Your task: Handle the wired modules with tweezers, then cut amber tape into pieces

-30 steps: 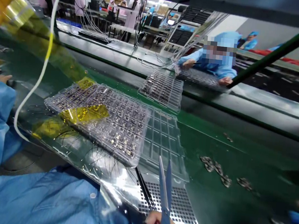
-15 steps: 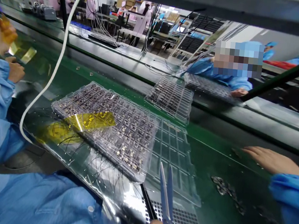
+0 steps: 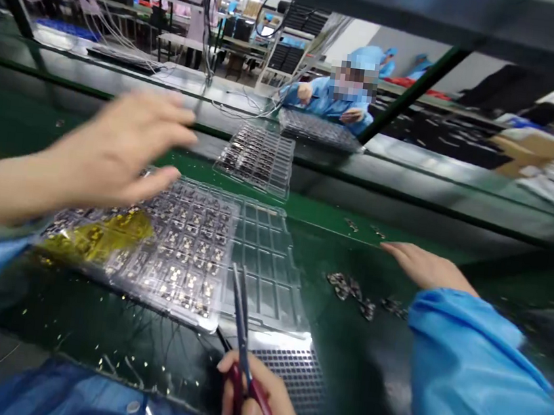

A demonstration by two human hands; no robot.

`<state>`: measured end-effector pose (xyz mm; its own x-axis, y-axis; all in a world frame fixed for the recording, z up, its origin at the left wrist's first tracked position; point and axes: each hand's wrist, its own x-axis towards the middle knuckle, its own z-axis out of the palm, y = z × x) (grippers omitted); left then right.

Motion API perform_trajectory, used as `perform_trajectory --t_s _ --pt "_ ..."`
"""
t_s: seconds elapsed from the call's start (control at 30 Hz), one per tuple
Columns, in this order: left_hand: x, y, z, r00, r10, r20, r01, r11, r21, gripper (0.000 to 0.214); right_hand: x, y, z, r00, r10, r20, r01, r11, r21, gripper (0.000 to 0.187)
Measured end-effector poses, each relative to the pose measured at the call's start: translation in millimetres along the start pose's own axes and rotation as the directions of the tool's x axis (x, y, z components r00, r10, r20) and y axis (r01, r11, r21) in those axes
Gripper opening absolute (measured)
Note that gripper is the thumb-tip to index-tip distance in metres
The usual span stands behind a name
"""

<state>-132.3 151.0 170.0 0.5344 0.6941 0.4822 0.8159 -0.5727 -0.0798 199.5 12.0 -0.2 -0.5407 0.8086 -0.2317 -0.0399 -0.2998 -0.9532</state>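
Observation:
My left hand is blurred and hangs palm down over the left part of a clear compartment tray of small metal and dark parts. Its fingers and thumb are apart, and nothing shows in them. Yellow translucent film lies across the tray below it. Red-handled scissors are in my right hand, at the front of the table. The blades point away from me, slightly apart. An unfilled clear tray lies beside the filled one, and a perforated sheet is close to my right hand.
At right, another person's hand rests on the green surface near loose metal parts. Behind stands another part-filled tray. Across the line, a co-worker in blue sits at a tray. A slanted dark post crosses there.
The view has swung right. My left hand now reaches in over the tray from the left. The right hand still holds the scissors and shows more fully. The co-worker opposite has raised their hands.

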Motion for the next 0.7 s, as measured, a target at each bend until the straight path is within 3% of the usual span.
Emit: perform_trajectory --t_s 0.03,0.07,0.1,0.13,0.2,0.27,0.33,0.43,0.53,0.6,0.7 --pt "25 6 22.1 0.981 0.1 0.168 -0.095 0.995 -0.037 0.045 2 6 2 1.0 0.003 0.03 -0.004 1.0 0.031 0.058" --pt "49 9 46.7 0.927 0.135 0.35 -0.113 0.99 -0.084 0.044 3 10 3 0.999 0.017 0.049 -0.019 0.999 0.051 0.062" --pt "72 10 72.8 0.839 0.122 0.53 -0.068 0.991 -0.119 0.043 3 11 2 0.998 0.038 0.059 -0.041 0.997 0.059 0.065" --pt "93 8 99.2 0.803 0.113 0.586 -0.054 0.992 -0.117 0.041 3 10 -2 0.996 0.057 0.066 -0.061 0.997 0.051 0.068" --pt "128 0 148.8 0.786 0.062 0.615 -0.028 0.997 -0.066 0.037 3 -2 -22 0.995 0.07 0.07 -0.07 0.998 -0.007 0.068" --pt "150 -11 190.1 0.798 -0.016 0.602 0.011 1.0 0.013 0.034 5 -26 -64 0.996 0.023 0.092 -0.018 0.998 -0.057 0.057" --pt "162 -19 221.4 0.811 -0.071 0.58 0.036 0.997 0.072 0.035 8 -55 -122 0.999 -0.037 -0.003 0.037 0.998 -0.055 0.043" --pt "167 -24 251.1 0.837 -0.105 0.537 0.036 0.99 0.137 0.034 13 -89 -214 0.985 -0.112 -0.132 0.105 0.993 -0.057 0.025" --pt "166 -26 263.6 0.858 -0.112 0.501 0.028 0.985 0.172 0.033 10 -104 -272 0.968 -0.15 -0.204 0.136 0.988 -0.078 0.013" --pt "167 -32 264.5 0.857 -0.133 0.499 0.04 0.981 0.192 0.033 -1 -108 -285 0.956 -0.177 -0.234 0.162 0.984 -0.079 0.017" --pt "167 -49 257.1 0.838 -0.194 0.511 0.085 0.97 0.229 0.033 -22 -108 -272 0.973 -0.165 -0.163 0.171 0.985 0.026 0.025"
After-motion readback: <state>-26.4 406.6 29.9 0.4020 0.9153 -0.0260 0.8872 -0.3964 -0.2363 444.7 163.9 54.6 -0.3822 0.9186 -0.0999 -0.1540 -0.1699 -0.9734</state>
